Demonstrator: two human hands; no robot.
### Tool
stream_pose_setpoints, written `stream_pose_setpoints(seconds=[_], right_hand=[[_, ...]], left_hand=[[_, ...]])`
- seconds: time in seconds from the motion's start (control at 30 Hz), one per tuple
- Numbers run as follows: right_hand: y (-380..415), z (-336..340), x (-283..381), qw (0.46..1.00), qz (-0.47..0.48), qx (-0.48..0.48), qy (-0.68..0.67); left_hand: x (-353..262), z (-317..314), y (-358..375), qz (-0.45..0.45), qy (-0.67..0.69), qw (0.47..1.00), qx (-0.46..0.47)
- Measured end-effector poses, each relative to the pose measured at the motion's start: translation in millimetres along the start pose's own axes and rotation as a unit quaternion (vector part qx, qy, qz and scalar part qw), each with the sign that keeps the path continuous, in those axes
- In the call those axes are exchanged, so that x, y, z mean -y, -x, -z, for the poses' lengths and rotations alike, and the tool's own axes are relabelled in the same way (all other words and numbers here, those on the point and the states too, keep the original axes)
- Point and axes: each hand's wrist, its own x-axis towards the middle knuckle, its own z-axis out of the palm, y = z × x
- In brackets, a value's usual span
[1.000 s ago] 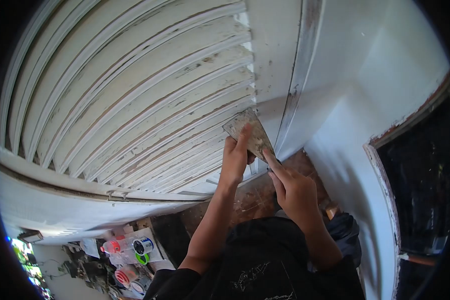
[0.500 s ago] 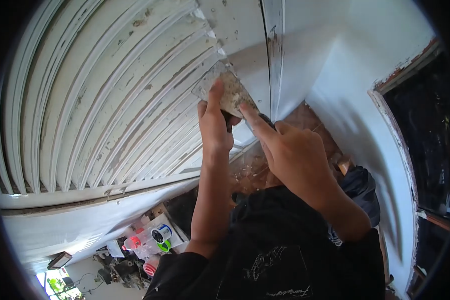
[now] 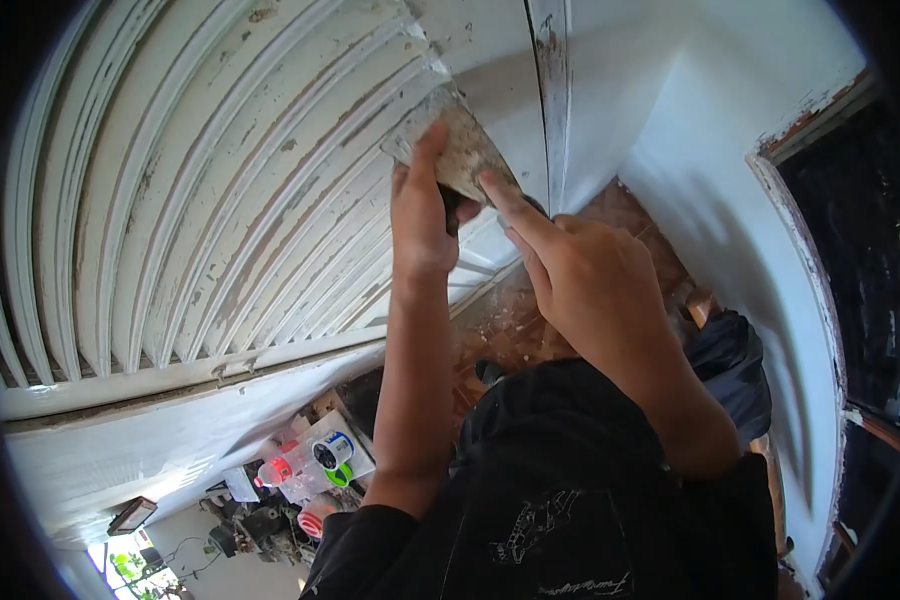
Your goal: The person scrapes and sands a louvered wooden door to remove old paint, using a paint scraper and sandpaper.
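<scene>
A wide putty knife (image 3: 467, 145) with a stained, greyish blade is held up against a louvred door (image 3: 220, 200) with chipped white paint. My left hand (image 3: 422, 215) grips the blade from below, its thumb laid along the flat face. Something dark shows in that palm, but what it is I cannot make out. My right hand (image 3: 595, 280) is closed round the dark handle, mostly hidden by the fingers, with the index finger stretched onto the blade. The blade's far end overlaps the door's slats and side frame.
A pale wall and a window frame (image 3: 805, 230) with peeling paint stand to the right. A black bag (image 3: 735, 365) lies near that wall on the tiled floor (image 3: 500, 335). At lower left are a plastic bottle (image 3: 275, 470) and a white-and-blue tub (image 3: 332, 452).
Both hands and the putty knife have shifted slightly up in the view, along the door. The grip looks the same, and the camera view has moved a little.
</scene>
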Motion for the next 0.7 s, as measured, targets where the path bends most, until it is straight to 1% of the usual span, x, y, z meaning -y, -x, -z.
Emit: stream_pose_setpoints(seconds=[0.03,0.1,0.17,0.23,0.27,0.3,0.37,0.4,0.43,0.47,0.5,0.53,0.57,0.63,0.67,0.7], right_hand=[[-2,-4,-4,1.0,0.01,-0.008,0.0],[3,-9,-6,1.0,0.005,-0.007,-0.009],[3,-6,-5,1.0,0.026,-0.016,-0.002],[2,-3,-9,0.999,0.031,-0.009,-0.003],[1,-3,-11,0.999,0.038,0.0,-0.005],[-3,-4,-12,0.999,0.034,0.001,-0.008],[-13,-7,-10,0.998,0.05,-0.046,-0.019],[-10,-3,-8,0.998,0.047,-0.047,-0.021],[-5,4,-3,0.999,0.037,-0.012,-0.018],[-5,8,-2,0.999,0.028,0.021,-0.011],[-11,7,-6,0.999,0.029,0.019,-0.011],[-16,4,-8,0.999,0.037,0.004,-0.018],[-15,1,-8,0.999,0.041,-0.009,-0.026],[-10,11,0,0.999,0.029,0.007,-0.035],[-11,15,2,0.999,0.018,0.017,-0.035],[-15,15,-2,0.999,0.021,0.011,-0.032]], left_hand=[[-2,-2,-4,-0.005,0.001,1.0,0.003],[3,-4,-4,-0.025,0.011,0.999,-0.023],[6,-3,1,-0.006,0.029,0.999,-0.019],[11,-3,1,-0.025,0.042,0.999,-0.005],[13,-8,0,-0.055,0.06,0.996,-0.028],[11,-8,-4,-0.051,0.057,0.997,-0.027],[3,-3,-14,-0.052,0.017,0.998,-0.04],[4,-6,-13,-0.048,0.052,0.997,-0.038],[4,-5,-11,-0.051,0.05,0.997,-0.036],[5,-4,-8,-0.049,0.058,0.997,-0.008],[7,-3,-6,-0.045,0.065,0.997,0.017],[3,-5,-8,-0.047,0.037,0.998,-0.016],[2,-4,-8,-0.039,0.032,0.998,-0.022],[-5,-3,-10,-0.043,0.029,0.999,0.002],[-4,-2,-9,-0.025,0.042,0.999,0.0],[-7,-4,-11,-0.031,0.043,0.999,0.004]])
